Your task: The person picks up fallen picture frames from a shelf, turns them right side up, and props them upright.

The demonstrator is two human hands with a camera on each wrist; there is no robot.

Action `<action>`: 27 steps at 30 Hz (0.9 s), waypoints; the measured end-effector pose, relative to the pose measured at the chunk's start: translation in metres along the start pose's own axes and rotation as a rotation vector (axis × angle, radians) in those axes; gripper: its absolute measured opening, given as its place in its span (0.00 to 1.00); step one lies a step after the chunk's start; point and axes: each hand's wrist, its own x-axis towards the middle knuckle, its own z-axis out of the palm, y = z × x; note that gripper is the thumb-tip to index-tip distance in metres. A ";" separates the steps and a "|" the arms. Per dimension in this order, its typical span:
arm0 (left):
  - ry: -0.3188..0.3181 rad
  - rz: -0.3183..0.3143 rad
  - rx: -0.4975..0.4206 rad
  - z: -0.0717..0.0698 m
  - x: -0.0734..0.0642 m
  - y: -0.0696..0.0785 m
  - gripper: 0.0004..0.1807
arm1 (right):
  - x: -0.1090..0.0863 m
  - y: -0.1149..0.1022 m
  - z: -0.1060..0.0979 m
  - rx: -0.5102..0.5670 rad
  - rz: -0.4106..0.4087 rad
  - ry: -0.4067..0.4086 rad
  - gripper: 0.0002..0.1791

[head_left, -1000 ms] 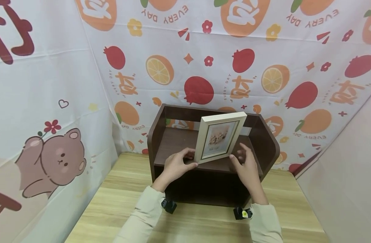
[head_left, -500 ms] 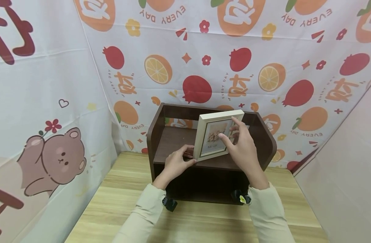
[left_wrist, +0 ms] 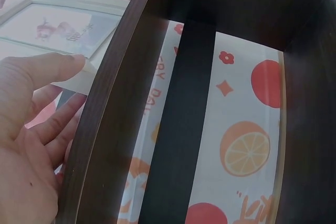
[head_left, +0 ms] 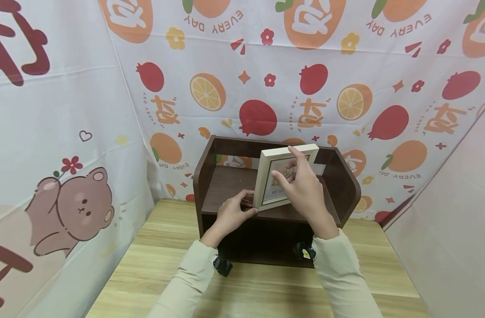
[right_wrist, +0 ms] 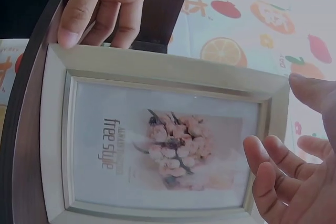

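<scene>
Swung up and leftward across the picture frame (head_left: 273,190) goes the right hand (head_left: 304,187), seen a second ago by the lower right corner; at the bottom left corner the left hand (head_left: 232,214) has been kept in place. That corner is pinched between left thumb and fingers; on the right, thumb and fingers are held apart, loosely bent before the glass, and whether the frame is touched by them cannot be told. Upright but leaning, the frame is held at the front edge of the upper board (head_left: 232,185) of a shelf unit (head_left: 343,183). Pale cream bars with a fine grain are shown up close, stepped inward to a shiny metallic-looking lip, and behind glossy glass pink roses (right_wrist: 173,150) are printed beside the words "free style". Dark brown, wood-grained and smooth, the unit is built with rounded side panels, and through its slotted back the fruit cloth (head_left: 284,57) can be spied. Underneath, a table (head_left: 159,247) is streaked in yellowish wood grain. Oranges and red fruit are scattered over that creased white cloth, with "EVERY DAY" printed upside down; on the left-hand cloth (head_left: 75,101) a brown bear (head_left: 81,207) is pictured with a red flower, and the right is closed off by a plain pale wall (head_left: 453,234).
</scene>
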 end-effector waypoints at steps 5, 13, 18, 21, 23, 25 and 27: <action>0.001 0.014 -0.010 0.001 0.000 0.002 0.23 | 0.002 -0.001 0.006 0.001 -0.003 -0.007 0.39; 0.022 0.031 -0.005 0.002 -0.002 0.002 0.22 | 0.004 -0.004 0.013 -0.002 -0.004 0.003 0.36; 0.015 0.030 -0.025 0.002 -0.003 0.003 0.21 | 0.004 -0.005 0.015 0.005 -0.005 0.010 0.35; 0.012 0.035 -0.036 0.003 -0.004 0.005 0.21 | 0.004 -0.004 0.015 0.014 0.003 0.012 0.34; 0.017 0.040 -0.041 0.003 -0.005 0.006 0.20 | 0.004 -0.003 0.015 0.017 0.010 0.012 0.34; 0.026 0.048 -0.042 0.005 -0.006 0.008 0.20 | 0.004 -0.004 0.014 0.026 0.017 0.013 0.34; 0.035 0.049 -0.039 0.007 -0.008 0.009 0.20 | 0.004 -0.003 0.013 0.034 0.019 0.013 0.34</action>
